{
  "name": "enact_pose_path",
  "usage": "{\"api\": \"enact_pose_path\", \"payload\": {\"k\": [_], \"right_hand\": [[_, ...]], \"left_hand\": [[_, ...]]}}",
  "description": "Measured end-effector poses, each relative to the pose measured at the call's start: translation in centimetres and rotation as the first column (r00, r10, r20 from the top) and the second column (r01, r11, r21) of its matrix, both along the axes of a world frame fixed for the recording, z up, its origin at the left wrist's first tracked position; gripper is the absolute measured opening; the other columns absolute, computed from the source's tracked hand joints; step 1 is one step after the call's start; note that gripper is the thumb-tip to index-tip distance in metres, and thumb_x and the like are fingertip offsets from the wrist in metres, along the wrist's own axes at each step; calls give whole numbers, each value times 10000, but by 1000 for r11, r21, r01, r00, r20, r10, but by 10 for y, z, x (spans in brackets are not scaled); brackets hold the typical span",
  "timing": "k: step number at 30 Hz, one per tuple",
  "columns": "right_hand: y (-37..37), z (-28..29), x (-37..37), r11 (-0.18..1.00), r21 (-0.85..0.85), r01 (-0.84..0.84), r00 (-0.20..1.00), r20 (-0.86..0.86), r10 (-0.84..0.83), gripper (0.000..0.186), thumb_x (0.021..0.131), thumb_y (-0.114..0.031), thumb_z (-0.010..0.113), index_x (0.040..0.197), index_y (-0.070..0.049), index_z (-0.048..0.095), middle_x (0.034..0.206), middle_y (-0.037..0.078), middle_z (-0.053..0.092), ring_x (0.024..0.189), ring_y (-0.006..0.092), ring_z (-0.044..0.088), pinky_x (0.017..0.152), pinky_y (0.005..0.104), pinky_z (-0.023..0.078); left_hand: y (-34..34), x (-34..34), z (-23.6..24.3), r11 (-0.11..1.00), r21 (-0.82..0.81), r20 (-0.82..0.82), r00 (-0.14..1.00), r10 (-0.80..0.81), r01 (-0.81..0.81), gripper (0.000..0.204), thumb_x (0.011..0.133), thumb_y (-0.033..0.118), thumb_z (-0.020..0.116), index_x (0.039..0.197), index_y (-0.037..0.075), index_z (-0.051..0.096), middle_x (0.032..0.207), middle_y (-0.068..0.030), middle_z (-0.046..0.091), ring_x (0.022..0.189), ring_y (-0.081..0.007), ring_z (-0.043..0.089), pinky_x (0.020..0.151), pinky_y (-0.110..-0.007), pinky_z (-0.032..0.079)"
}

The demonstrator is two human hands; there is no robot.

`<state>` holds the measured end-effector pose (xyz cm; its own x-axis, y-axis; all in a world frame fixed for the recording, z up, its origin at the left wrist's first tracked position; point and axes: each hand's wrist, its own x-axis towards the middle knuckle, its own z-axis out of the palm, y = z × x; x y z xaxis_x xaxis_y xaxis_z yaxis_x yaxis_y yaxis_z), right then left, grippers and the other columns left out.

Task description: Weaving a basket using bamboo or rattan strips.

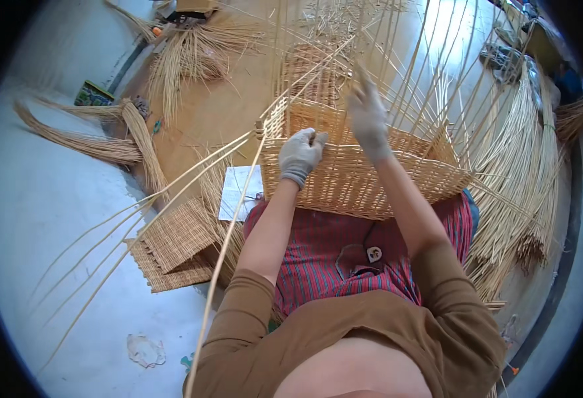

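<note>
A half-woven wicker basket [364, 176] rests across my lap, with long upright canes rising from its far and right sides. My left hand [302, 154], in a pale work glove, is closed over the near wall's rim, left of the middle. My gloved right hand [369, 119] is raised just above the same rim, further right. Its fingers point up and away but are smeared by motion, so whether they hold anything is unclear. From the basket's left corner several long loose canes [195, 178] fan out to the left and toward me.
Flat woven panels [182, 239] lie at the left beside a white paper sheet [240, 192]. Cane bundles lie at the far left [195, 60], along the left wall [99, 140] and in a large heap [513, 166] at the right. A striped red cloth [318, 259] covers my lap.
</note>
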<state>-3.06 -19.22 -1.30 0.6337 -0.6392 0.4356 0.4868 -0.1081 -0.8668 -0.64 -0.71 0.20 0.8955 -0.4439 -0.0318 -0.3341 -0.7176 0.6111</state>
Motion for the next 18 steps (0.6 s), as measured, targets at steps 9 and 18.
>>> {"api": "enact_pose_path", "payload": {"k": [9,18], "right_hand": [[-11,-86,-136,863,496,-99,995,50,86,206,1133,-283,473,1217,-118,563,1018,125,743,746,196,686,623,322,587],[-20,-73,-165,925,376,-53,997,-39,73,57,1056,-152,636,1081,-101,646,947,37,726,813,99,684,656,223,531]], "left_hand": [[-10,1,-6,918,-396,-285,954,-89,-32,330,920,343,796,851,62,637,701,-4,628,659,-86,596,616,-287,517],[-34,-31,-15,584,-720,-349,923,164,-375,479,888,493,809,1050,101,586,809,-57,655,651,-205,638,632,-400,544]]}}
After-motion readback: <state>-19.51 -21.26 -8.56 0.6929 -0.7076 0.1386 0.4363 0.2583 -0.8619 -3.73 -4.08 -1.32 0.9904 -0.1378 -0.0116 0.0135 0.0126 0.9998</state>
